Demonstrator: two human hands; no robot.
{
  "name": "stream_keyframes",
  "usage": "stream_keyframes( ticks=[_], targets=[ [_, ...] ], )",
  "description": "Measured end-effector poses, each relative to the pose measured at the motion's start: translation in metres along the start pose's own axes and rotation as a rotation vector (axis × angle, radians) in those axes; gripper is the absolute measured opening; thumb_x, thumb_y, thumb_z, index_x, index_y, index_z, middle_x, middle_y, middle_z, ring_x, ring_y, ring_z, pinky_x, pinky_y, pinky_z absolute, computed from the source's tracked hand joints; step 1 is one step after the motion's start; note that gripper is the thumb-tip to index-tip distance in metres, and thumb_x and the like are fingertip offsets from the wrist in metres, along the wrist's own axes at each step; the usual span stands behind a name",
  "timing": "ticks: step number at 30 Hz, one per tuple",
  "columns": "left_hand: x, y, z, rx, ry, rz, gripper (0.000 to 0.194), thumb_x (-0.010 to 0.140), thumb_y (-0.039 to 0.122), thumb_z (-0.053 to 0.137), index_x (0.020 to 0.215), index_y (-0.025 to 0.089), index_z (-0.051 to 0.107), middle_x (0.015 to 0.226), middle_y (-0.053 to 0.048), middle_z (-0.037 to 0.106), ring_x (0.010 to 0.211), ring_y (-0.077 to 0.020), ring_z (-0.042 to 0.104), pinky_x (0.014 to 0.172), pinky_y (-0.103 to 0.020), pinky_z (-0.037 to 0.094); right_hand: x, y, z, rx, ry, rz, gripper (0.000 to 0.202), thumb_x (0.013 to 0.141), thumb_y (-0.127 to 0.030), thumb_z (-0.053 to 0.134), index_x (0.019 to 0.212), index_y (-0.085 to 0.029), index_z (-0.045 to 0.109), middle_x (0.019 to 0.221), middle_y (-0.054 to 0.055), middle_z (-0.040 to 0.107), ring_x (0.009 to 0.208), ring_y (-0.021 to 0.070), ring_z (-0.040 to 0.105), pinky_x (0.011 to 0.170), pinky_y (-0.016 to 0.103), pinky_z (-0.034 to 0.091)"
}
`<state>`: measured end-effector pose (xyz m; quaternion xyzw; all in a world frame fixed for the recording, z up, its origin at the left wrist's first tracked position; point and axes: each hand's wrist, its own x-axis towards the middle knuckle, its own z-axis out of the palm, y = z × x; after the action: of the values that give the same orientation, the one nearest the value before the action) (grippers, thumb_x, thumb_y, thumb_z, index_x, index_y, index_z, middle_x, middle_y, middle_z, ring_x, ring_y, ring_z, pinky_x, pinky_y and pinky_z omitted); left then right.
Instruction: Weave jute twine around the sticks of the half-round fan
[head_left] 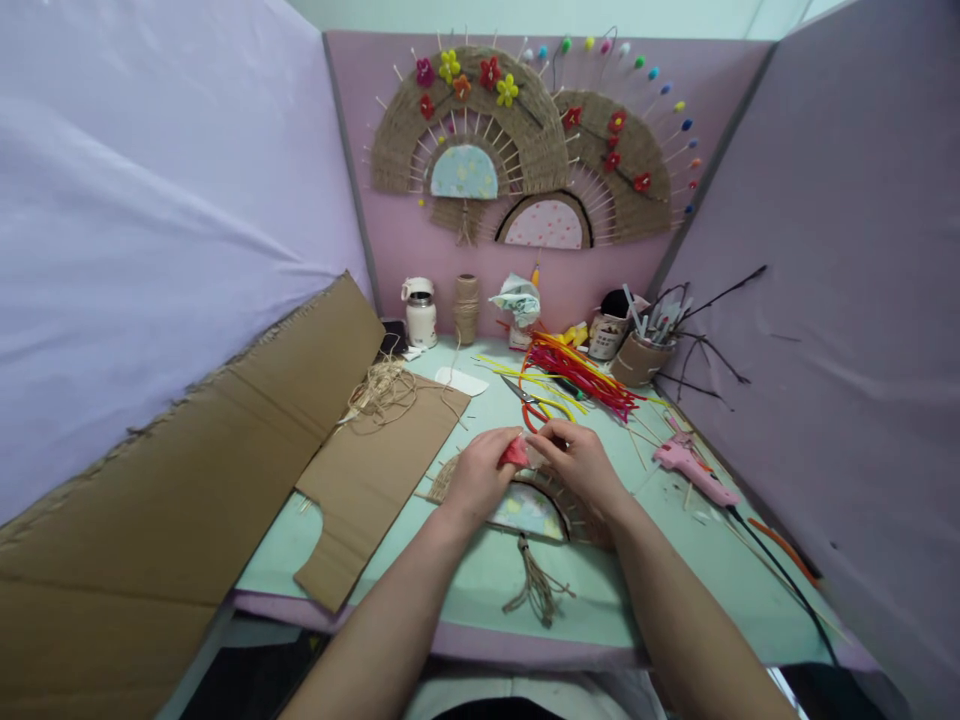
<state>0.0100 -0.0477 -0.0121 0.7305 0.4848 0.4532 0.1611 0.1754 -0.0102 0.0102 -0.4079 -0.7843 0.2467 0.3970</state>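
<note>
My left hand [484, 468] is closed on a small red piece [514, 452] that looks like a pipe-cleaner flower. Right beside it, the fingertips of my right hand [574, 458] are pinched together; whatever sits between them is too small to make out. Below both hands a woven twine fan [446, 480] lies on the table, partly covered by them. It has a pale floral half-round centre [529, 510] with a dark edge. From its lower side hangs a twine tassel [538, 588]. Just beyond my fingers are scissors [534, 402] with orange and yellow handles.
Cardboard [382, 470] and tangled twine [382, 392] lie left. Red and yellow pipe cleaners [581, 370] are behind. A pink glue gun [694, 470] with a cord lies right. A bottle [421, 315], twine spool [466, 310] and pot with twigs [642, 360] stand at the back.
</note>
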Motion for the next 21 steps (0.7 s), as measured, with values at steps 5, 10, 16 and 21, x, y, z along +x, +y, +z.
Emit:
stream_keyframes(
  ticks=[5, 10, 16, 21],
  targets=[
    [0.0, 0.002, 0.0, -0.055, 0.021, -0.008, 0.038, 0.077, 0.006, 0.053, 0.111, 0.019, 0.062, 0.116, -0.006, 0.066, 0.107, -0.0166, 0.058, 0.097, -0.033, 0.043, 0.0, 0.001, 0.002, -0.002, 0.08, -0.016, 0.021, 0.082, -0.039, 0.06, 0.074, -0.02, 0.057, 0.07, 0.001, 0.055, 0.063, 0.0149, 0.048, 0.06, 0.028, 0.039],
    [-0.001, -0.001, 0.002, -0.037, 0.049, -0.033, 0.034, 0.077, 0.009, 0.056, 0.107, 0.022, 0.064, 0.112, -0.005, 0.067, 0.106, -0.0183, 0.058, 0.095, -0.036, 0.044, -0.003, -0.004, 0.005, 0.031, 0.087, -0.181, 0.012, 0.086, -0.029, 0.055, 0.081, -0.021, 0.06, 0.092, 0.008, 0.054, 0.083, 0.0187, 0.053, 0.067, 0.03, 0.046],
    [-0.002, -0.007, 0.005, 0.086, 0.11, -0.075, 0.039, 0.077, 0.009, 0.059, 0.114, 0.022, 0.062, 0.109, -0.005, 0.067, 0.103, -0.0197, 0.056, 0.094, -0.037, 0.043, -0.005, 0.004, 0.007, -0.012, 0.035, -0.236, 0.015, 0.086, -0.03, 0.056, 0.083, -0.023, 0.069, 0.104, 0.01, 0.056, 0.098, 0.0234, 0.055, 0.073, 0.036, 0.049],
    [-0.005, -0.007, 0.006, 0.134, 0.079, -0.046, 0.039, 0.079, 0.012, 0.058, 0.117, 0.019, 0.061, 0.107, -0.005, 0.066, 0.1, -0.019, 0.053, 0.093, -0.033, 0.043, -0.006, 0.009, 0.008, 0.005, 0.037, -0.214, 0.018, 0.085, -0.034, 0.058, 0.092, -0.023, 0.071, 0.11, 0.011, 0.059, 0.099, 0.0237, 0.058, 0.073, 0.036, 0.051]
  ],
)
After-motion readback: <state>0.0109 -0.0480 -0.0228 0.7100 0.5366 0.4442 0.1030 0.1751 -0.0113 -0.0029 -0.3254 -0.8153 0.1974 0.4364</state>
